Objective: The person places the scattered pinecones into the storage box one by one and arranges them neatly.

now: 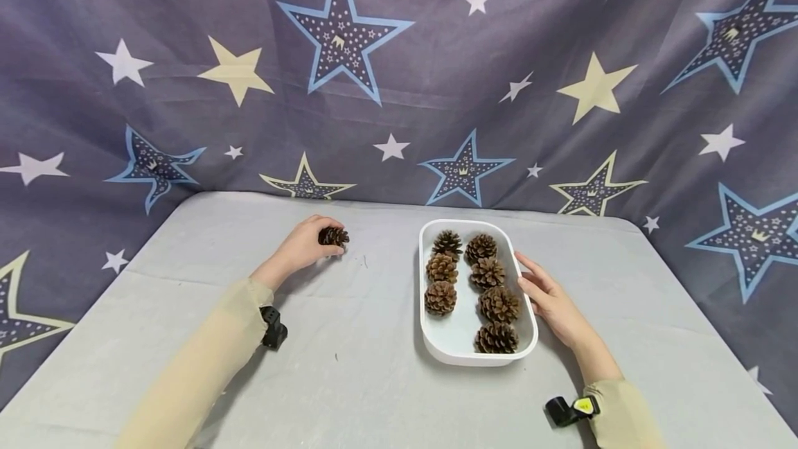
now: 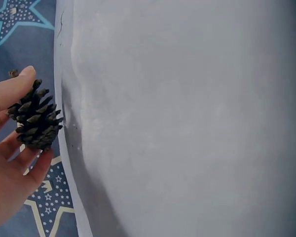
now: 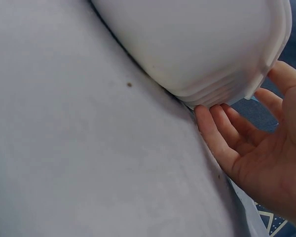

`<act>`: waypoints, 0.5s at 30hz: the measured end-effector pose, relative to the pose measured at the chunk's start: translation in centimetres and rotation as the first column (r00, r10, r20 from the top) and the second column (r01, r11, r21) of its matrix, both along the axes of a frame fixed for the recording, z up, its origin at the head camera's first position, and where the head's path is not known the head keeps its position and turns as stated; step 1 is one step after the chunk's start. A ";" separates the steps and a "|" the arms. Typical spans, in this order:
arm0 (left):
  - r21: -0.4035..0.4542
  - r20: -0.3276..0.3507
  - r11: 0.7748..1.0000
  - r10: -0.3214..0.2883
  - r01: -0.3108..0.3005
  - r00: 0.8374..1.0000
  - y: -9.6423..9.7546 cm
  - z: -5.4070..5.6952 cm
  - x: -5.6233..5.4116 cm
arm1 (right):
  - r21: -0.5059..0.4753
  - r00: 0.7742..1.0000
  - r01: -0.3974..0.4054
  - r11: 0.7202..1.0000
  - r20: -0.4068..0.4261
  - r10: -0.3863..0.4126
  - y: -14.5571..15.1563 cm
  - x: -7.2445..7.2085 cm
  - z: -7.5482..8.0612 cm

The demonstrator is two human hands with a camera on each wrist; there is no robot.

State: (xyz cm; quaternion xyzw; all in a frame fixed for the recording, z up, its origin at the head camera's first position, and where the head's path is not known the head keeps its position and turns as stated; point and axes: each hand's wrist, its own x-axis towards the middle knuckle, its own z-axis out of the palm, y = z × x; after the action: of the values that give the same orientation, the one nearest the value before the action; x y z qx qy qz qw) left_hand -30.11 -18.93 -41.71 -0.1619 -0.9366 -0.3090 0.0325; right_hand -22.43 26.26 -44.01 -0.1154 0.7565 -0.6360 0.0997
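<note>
My left hand (image 1: 307,244) pinches a dark brown pine cone (image 1: 333,236) between thumb and fingers, over the left part of the table. In the left wrist view the same pine cone (image 2: 37,118) shows its spread scales, with the thumb above and fingertips below. A white rectangular bin (image 1: 476,360) stands right of the middle, with several pine cones in two columns, among them one at the near right corner (image 1: 497,338). My right hand (image 1: 557,303) touches the bin's right side with extended fingers. In the right wrist view its fingertips rest against the white wall (image 3: 187,49).
The table (image 1: 349,393) is covered by a light grey cloth with small dark bits on it. Behind and beside it hangs a purple-grey curtain (image 1: 436,75) printed with stars. Black cameras (image 1: 273,328) are strapped to the wrists.
</note>
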 end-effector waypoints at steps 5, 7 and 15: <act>0.004 0.003 1.000 -0.002 0.002 1.000 0.2 0.2 0.3 | -0.002 1.000 0.007 1.000 -0.004 -0.007 0.0 0.0 0.0; 0.011 -0.001 1.000 -0.010 0.010 1.000 0.4 0.4 0.5 | -0.003 1.000 0.009 1.000 -0.005 -0.009 -0.1 0.0 0.0; 0.064 -0.024 0.996 -0.058 0.060 0.998 1.8 1.1 1.6 | -0.005 1.000 0.000 1.000 -0.006 0.000 0.0 0.0 -0.1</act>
State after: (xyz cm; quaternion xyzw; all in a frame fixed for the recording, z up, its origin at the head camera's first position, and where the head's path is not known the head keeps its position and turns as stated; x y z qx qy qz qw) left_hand -28.50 -17.16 -40.64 -0.1917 -0.9205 -0.3384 0.0392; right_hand -22.43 26.23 -44.07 -0.1175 0.7552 -0.6376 0.0971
